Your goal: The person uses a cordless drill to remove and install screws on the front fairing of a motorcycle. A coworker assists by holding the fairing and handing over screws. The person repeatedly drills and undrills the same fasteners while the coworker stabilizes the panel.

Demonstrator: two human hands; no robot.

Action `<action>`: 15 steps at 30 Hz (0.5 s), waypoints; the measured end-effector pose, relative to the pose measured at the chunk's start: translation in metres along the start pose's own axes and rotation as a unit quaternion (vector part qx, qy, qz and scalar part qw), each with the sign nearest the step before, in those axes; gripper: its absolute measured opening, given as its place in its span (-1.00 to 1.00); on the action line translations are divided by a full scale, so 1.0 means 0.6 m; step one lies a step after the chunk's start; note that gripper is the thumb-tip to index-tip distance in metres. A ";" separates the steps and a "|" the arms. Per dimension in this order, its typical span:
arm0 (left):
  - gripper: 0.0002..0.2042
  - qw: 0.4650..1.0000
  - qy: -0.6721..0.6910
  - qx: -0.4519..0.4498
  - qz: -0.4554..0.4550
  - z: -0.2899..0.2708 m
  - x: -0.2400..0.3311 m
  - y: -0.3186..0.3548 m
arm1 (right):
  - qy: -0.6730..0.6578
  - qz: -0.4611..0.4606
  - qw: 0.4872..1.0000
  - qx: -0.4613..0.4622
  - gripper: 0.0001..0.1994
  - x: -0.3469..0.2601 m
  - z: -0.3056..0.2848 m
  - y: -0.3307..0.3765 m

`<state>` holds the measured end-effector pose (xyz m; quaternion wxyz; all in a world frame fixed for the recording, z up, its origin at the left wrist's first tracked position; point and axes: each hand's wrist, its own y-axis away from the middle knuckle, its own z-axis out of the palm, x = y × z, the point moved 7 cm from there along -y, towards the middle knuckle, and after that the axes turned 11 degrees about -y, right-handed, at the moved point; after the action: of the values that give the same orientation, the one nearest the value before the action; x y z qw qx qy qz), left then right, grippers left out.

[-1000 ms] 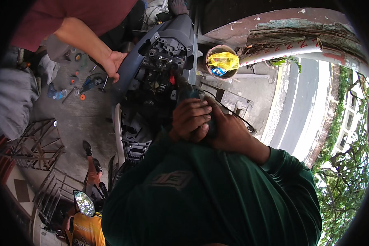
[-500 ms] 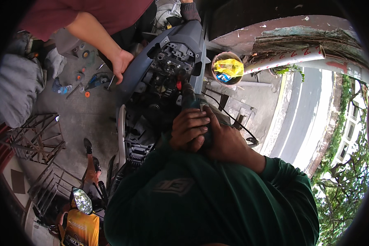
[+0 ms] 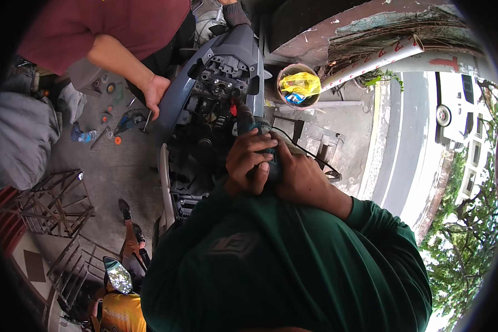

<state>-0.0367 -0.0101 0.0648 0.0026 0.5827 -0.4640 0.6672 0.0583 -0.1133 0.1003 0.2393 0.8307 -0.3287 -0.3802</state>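
Note:
Both my hands are clasped round a teal power drill (image 3: pixel 256 128). My left hand (image 3: pixel 248 161) wraps the grip from the left. My right hand (image 3: pixel 300 178) covers it from the right, with a green sleeve behind it. The drill's nose points into the open rear of a dark grey scooter (image 3: pixel 227 72), at exposed black parts beside a small red piece (image 3: pixel 233 109). A black cord (image 3: pixel 310 157) trails from the drill to the right. A co-worker in a maroon shirt rests a hand (image 3: pixel 155 94) on the scooter's left panel.
A bucket holding a yellow bag (image 3: pixel 296 86) stands right of the scooter, below a white pipe (image 3: pixel 373 60). Small tools and discs (image 3: pixel 113 123) lie on the concrete at the left. Metal racks (image 3: pixel 55 205) and a yellow scooter's mirror (image 3: pixel 118 275) are lower left. A white vehicle (image 3: pixel 460 108) is on the road.
My hands have stayed clasped on the drill at the scooter's rear, and more of the drill's body shows now. The co-worker's hand stays on the panel.

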 end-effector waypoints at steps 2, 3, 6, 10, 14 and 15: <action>-0.81 1.000 -0.002 -0.012 -0.009 0.004 -0.001 -0.004 | -0.006 0.011 1.000 -0.006 0.06 -0.002 -0.003 -0.002; -0.81 1.000 -0.002 -0.011 -0.019 0.006 -0.003 -0.006 | -0.015 0.018 1.000 -0.012 0.07 -0.003 -0.003 0.000; -0.77 0.999 0.001 -0.011 -0.033 0.008 -0.009 -0.015 | -0.017 0.054 0.998 -0.036 0.09 0.001 -0.014 -0.008; -0.71 0.999 0.008 -0.005 -0.047 0.005 -0.016 -0.026 | 0.001 0.045 0.998 -0.034 0.10 -0.009 -0.022 -0.017; -0.69 0.999 0.017 0.006 -0.048 -0.001 -0.021 -0.026 | 0.005 0.030 0.998 -0.046 0.13 -0.015 -0.027 -0.023; -0.69 0.998 0.021 0.011 -0.049 -0.003 -0.022 -0.023 | -0.004 0.032 0.998 -0.054 0.14 -0.016 -0.027 -0.024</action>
<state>-0.0261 0.0060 0.0631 0.0388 0.5906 -0.4268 0.6838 0.0715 -0.0944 0.1049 0.2946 0.8041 -0.3353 -0.3927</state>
